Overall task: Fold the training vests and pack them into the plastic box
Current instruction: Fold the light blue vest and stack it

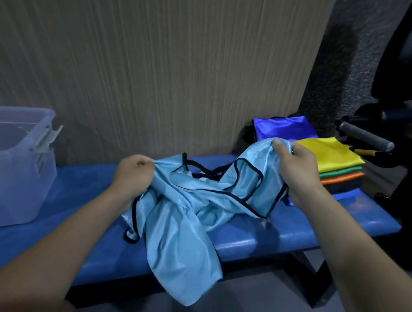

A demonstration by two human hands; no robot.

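Note:
A light blue training vest [186,213] with black trim hangs crumpled over the middle of the blue bench [321,223], its lower part drooping past the front edge. My left hand [133,173] grips its left edge in a fist. My right hand [296,167] pinches its upper right corner, raised above the bench. A stack of vests [335,159] lies at the bench's right end, yellow on top, then green, orange and a dark one, with a royal blue vest [282,126] behind. The clear plastic box [1,168] stands open at the left end.
A wood-grain panel [160,58] rises directly behind the bench. Black gym equipment with a grey padded handle [364,136] stands at the right, close to the vest stack. Grey floor lies below the bench's front edge.

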